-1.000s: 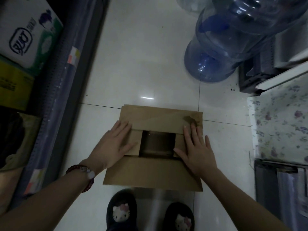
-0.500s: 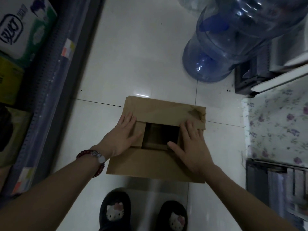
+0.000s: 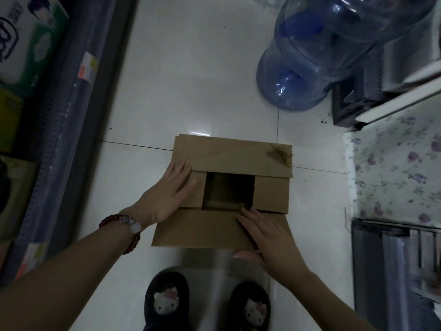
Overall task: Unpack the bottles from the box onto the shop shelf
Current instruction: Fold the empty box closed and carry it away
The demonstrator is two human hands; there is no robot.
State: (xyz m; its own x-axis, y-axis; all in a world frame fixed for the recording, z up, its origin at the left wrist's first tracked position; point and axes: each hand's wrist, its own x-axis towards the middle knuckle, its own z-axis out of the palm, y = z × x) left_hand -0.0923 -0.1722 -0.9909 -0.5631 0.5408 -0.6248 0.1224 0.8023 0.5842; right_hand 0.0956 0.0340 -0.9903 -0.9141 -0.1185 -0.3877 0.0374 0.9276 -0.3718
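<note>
A brown cardboard box [image 3: 229,154] sits on the white tiled floor in front of my feet. Its four flaps are folded inward and leave a dark square gap [image 3: 228,191] in the middle. No bottle shows through the gap. My left hand [image 3: 167,197] lies flat on the left flap, fingers spread. My right hand [image 3: 267,232] grips the near flap at its right end, fingers on top and thumb under the near edge. The shop shelf [image 3: 59,130] runs along the left side.
Two large blue water jugs [image 3: 310,68] stand at the back right. A surface with a flowered cover [image 3: 393,168] and dark metal racks [image 3: 393,271] fill the right side. Tissue packs [image 3: 28,37] sit on the left shelf. My black slippers [image 3: 167,299] are just behind the box.
My right hand has slid off the right flap back to the near flap and taken hold of its edge. My left hand stays on the left flap.
</note>
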